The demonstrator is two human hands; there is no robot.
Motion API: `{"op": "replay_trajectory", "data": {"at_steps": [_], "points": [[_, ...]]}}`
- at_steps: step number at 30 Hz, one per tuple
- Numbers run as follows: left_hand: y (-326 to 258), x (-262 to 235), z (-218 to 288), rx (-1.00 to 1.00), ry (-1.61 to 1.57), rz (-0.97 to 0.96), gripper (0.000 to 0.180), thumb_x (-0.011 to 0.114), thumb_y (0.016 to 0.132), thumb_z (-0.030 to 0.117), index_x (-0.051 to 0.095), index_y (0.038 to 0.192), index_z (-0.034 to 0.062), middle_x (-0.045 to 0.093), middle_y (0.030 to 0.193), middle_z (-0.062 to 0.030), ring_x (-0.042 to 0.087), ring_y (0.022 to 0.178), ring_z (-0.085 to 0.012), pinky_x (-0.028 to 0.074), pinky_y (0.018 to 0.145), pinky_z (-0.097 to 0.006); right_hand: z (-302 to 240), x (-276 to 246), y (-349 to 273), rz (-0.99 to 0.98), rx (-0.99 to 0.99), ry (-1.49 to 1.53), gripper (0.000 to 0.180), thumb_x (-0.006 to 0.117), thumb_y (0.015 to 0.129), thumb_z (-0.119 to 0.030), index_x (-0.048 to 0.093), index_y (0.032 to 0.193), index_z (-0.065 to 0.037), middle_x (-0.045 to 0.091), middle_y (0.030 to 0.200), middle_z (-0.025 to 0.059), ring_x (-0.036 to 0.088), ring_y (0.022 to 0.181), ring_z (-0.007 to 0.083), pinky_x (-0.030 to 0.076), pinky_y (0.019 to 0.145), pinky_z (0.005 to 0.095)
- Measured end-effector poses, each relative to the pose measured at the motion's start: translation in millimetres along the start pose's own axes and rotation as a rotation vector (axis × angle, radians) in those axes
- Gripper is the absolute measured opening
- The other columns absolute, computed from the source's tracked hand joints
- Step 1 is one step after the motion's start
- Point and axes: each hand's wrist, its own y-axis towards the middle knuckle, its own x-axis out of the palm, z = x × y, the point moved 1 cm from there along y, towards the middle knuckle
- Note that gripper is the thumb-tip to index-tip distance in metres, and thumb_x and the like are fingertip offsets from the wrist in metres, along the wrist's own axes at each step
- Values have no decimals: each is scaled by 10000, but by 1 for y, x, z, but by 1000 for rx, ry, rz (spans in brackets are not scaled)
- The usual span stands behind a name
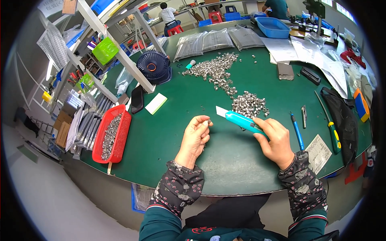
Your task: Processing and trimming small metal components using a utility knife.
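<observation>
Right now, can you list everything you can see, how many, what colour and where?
Box cutter: one, turquoise, in the right hand.
Small metal piece: one, greyish, pinched in the left hand.
Metal parts: too many to count, silvery, heaped on the table.
Table: one, green, centre.
Fan: one, dark blue, table's back left.
Phone: one, black, nearer than the fan.
Basket: one, red, table's left edge.
Bagged rods: three bundles, grey, far edge.
Tub: one, blue, far right.
Screwdriver: one, yellow and green handle, right.
Stools: several, red, background.
Crowded edges: too cluttered to count.
Sleeve cuffs: two, dark floral, at the wrists.
Left hand, right hand: one each, bare, above the table.
</observation>
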Motion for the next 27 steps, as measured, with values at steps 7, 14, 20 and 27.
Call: {"op": "replay_trajectory", "data": {"at_steps": [7, 14, 20, 27], "points": [[2, -3, -1, 19, -12, -28, 125, 537, 891, 62, 538, 1012, 30, 533, 832, -17, 327, 512, -15, 245, 386, -145, 2, 2, -3, -214, 106, 124, 296, 638, 748, -119, 598, 1035, -63, 570, 769, 101, 563, 694, 283, 455, 589, 374], [2, -9, -1, -18, 16, -83, 127, 532, 898, 76, 556, 1011, 24, 521, 821, -8, 327, 518, -17, 244, 387, -145, 2, 2, 0, -258, 106, 147, 300, 643, 745, -115, 597, 1035, -54, 564, 746, 107, 564, 679, 289, 453, 592, 378], [0, 1, 3, -26, -14, -3, 137, 526, 907, 96, 556, 1021, 26, 516, 829, -15, 335, 528, -20, 252, 392, -141, 7, 0, -1, -96, 136, 183, 311, 644, 738, -96, 591, 1040, -45, 546, 728, 113, 552, 659, 288, 442, 585, 376], [-3, -2, 1, -15, -44, -48, 136, 542, 900, 106, 548, 1016, 35, 514, 821, -9, 347, 522, -22, 255, 387, -144, 1, 2, -2, -203, 144, 180, 294, 634, 751, -111, 590, 1035, -51, 547, 725, 111, 551, 662, 293, 442, 589, 385]]}}
